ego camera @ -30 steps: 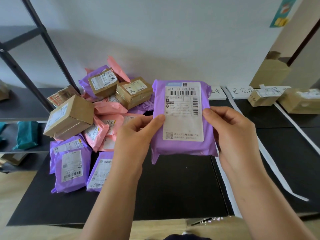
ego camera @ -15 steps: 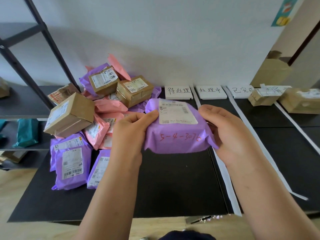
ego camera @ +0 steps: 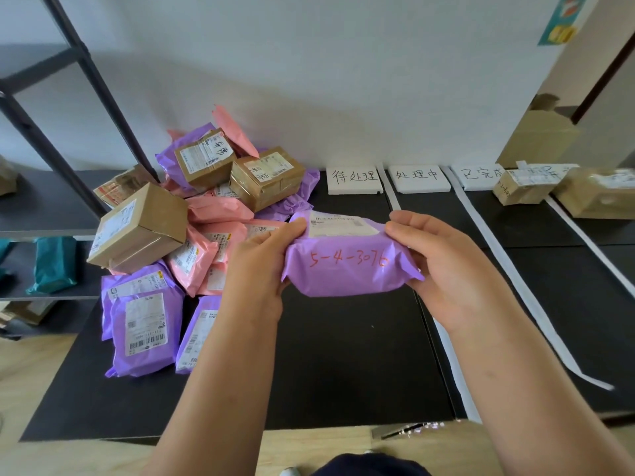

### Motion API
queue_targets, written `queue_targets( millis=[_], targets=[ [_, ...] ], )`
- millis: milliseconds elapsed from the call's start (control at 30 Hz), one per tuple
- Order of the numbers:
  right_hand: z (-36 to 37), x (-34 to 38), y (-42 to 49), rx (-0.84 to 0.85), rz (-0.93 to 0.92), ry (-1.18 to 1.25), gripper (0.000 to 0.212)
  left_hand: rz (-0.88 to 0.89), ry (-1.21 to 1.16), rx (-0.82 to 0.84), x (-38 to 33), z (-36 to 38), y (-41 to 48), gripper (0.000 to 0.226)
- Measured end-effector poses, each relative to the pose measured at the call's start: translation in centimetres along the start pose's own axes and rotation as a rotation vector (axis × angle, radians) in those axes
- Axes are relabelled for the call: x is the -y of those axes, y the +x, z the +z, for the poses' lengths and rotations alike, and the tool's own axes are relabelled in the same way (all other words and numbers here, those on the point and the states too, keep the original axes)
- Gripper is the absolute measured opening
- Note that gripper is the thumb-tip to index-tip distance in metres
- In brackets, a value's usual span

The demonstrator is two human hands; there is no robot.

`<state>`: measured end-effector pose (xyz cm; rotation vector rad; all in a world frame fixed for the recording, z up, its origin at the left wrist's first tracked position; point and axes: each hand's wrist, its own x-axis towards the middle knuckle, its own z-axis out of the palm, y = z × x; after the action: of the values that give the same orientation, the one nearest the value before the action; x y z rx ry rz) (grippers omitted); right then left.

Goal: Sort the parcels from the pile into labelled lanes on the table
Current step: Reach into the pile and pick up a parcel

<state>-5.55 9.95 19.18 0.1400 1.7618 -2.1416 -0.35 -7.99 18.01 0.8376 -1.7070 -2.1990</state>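
Clutching purple parcel (ego camera: 347,271) by both ends in curled left grip (ego camera: 261,266) and right grip (ego camera: 450,266), centre frame, above counter (ego camera: 343,365).

Purple mailer parcel (ego camera: 347,266), frame centre, off the table (ego camera: 343,355), pinched at both ends by left hand (ego camera: 261,266) and right hand (ego camera: 446,266). Tilted: white shipping label on top, red handwritten "5-4-3076" on the side facing the camera. Pile (ego camera: 206,214) of purple and pink mailers and brown boxes, centre left. Three white lane labels (ego camera: 417,178) along the table's far edge, white strips (ego camera: 464,197) between lanes. Two brown boxes (ego camera: 519,190) upper right.
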Motion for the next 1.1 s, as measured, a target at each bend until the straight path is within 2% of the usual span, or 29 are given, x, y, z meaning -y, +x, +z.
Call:
queue_targets(
  millis=[200,467,667,867,1000,1100],
  targets=[
    [0.0,-0.3,-0.4,-0.054,-0.062,-0.058,0.021,-0.004,0.069,0.012,0.3,-0.1,0.5,0.029],
    [-1.9,-2.6,-1.9,-0.235,-0.013,-0.263,0.021,0.053,0.353,0.216,2.7,0.3,1.9,0.004],
    [-4.4,-5.6,-4.3,-0.387,0.037,-0.338,0.023,0.131,0.518,0.359,5.1,2.4,1.1,0.008],
    [-9.4,-6.2,-7.3,-0.543,-0.188,-0.657,0.041,0.198,0.593,0.425,6.7,6.6,-2.1,0.006],
    [-14.5,-4.9,-8.5,-0.554,-0.23,-0.783,0.054,0.296,0.667,0.481,7.3,10.4,-5.3,0.004],
    [-19.7,-4.4,-9.4,-0.529,-0.229,-0.842,0.05,0.362,0.715,0.524,8.3,14.2,-8.0,0.005]
  ],
)
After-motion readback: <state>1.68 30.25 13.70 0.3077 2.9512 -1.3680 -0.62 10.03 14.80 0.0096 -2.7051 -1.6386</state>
